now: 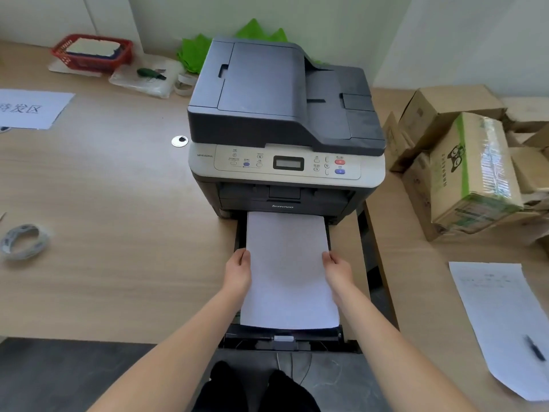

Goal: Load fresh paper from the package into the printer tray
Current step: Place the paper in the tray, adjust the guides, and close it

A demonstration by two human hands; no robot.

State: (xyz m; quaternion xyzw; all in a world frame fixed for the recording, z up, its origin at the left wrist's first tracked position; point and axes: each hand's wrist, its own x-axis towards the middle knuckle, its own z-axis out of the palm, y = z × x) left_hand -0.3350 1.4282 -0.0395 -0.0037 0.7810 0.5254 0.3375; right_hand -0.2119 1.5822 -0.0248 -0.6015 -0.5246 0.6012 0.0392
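A grey and black printer (285,120) stands on the wooden desk. Its black paper tray (285,341) is pulled out toward me, past the desk's front edge. A stack of white paper (288,272) lies over the tray, its far end reaching under the printer's front. My left hand (239,270) grips the stack's left edge and my right hand (337,270) grips its right edge, both about halfway along. No paper package is visible.
Cardboard boxes (463,162) are piled to the right of the printer. A white sheet with a pen (505,322) lies at the near right. On the left are a tape roll (23,240), a printed sheet (29,108) and a red basket (92,52).
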